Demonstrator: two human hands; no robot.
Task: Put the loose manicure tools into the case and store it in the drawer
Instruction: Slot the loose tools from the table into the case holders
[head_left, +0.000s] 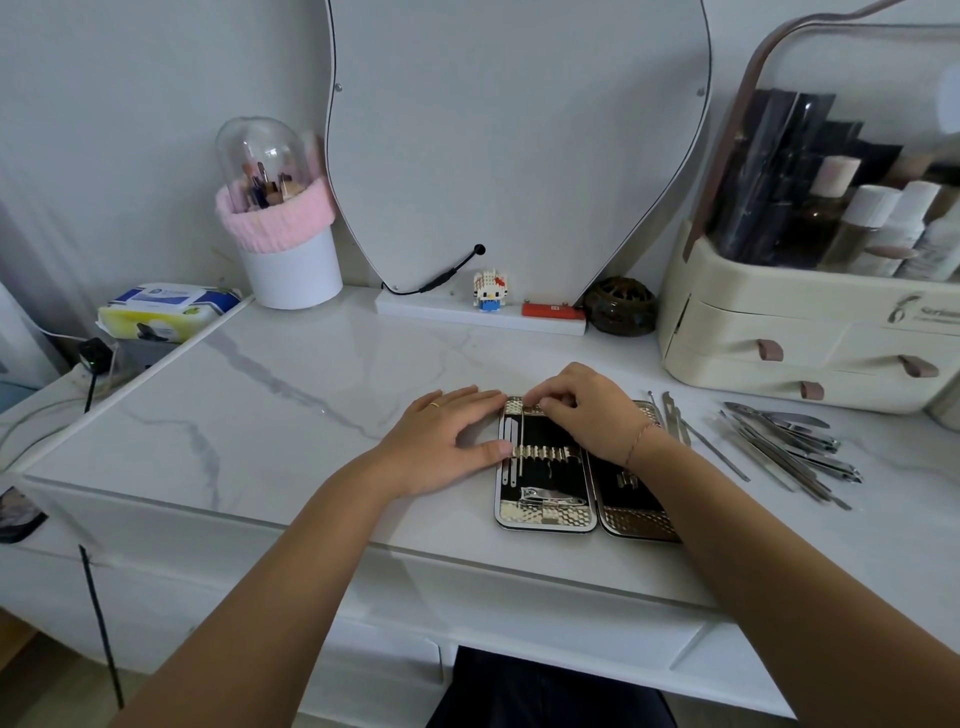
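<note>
Head view showed us the manicure case lying open on the marble tabletop, near the front edge, with its 2 halves spread flat side by side. Our left hand lay flat and open against the case's left edge, fingers spread, thumb tip touching the end of the elastic holder band, gripping nothing. Our right hand was curled over the top of the left half, fingertips pinched around a slim metal tool that ran down under the band; we judged it was being slid into its loop.

A few pieces were seated: thin tools along the left edge and a nail clipper at the bottom of that half. Most of the band's loops looked empty, and the right half was largely hidden by our wrist.

Much remained. A scatter of loose tools lay on the tabletop to the right of the case, just in front of the cosmetics organiser, with 2 or 3 more beside our right wrist. We counted roughly 10, though they overlapped too much to be sure. We judged the task early: the rest needed loading, the case needed closing, and storing it in the drawer had not begun.
</note>
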